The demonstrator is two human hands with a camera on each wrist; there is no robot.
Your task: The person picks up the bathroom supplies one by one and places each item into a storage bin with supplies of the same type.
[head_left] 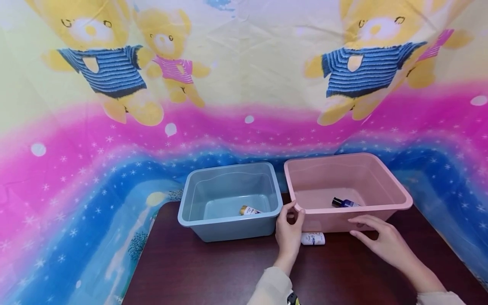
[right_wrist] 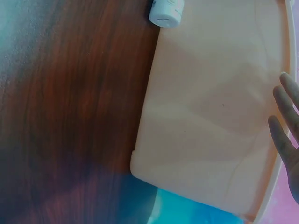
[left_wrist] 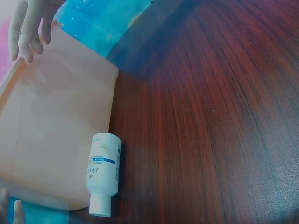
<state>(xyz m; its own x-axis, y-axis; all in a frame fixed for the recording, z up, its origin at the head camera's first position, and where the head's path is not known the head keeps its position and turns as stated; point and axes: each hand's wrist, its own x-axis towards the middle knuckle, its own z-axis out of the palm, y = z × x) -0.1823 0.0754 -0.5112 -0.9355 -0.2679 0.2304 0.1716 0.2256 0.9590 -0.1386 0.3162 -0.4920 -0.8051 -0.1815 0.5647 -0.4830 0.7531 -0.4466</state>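
Observation:
A small white bottle (head_left: 312,238) with a Dove label lies on its side on the table, against the foot of a pink bin (head_left: 343,219). In the left wrist view the bottle (left_wrist: 103,170) shows its whole length. My left hand (head_left: 288,233) is at the bin's front left corner, fingertips at the rim; whether they touch it I cannot tell. Near the bin's front wall is my right hand (head_left: 386,241), fingers extended, thumb apart, holding nothing. Inside the pink bin lies a dark blue bottle (head_left: 345,203) with a black cap.
Left of the pink bin stands a blue bin (head_left: 236,231), holding a small white bottle (head_left: 250,210) with a gold cap. Both bins sit at the back of a dark wooden table (head_left: 213,271). A bear-printed cloth (head_left: 244,84) hangs behind.

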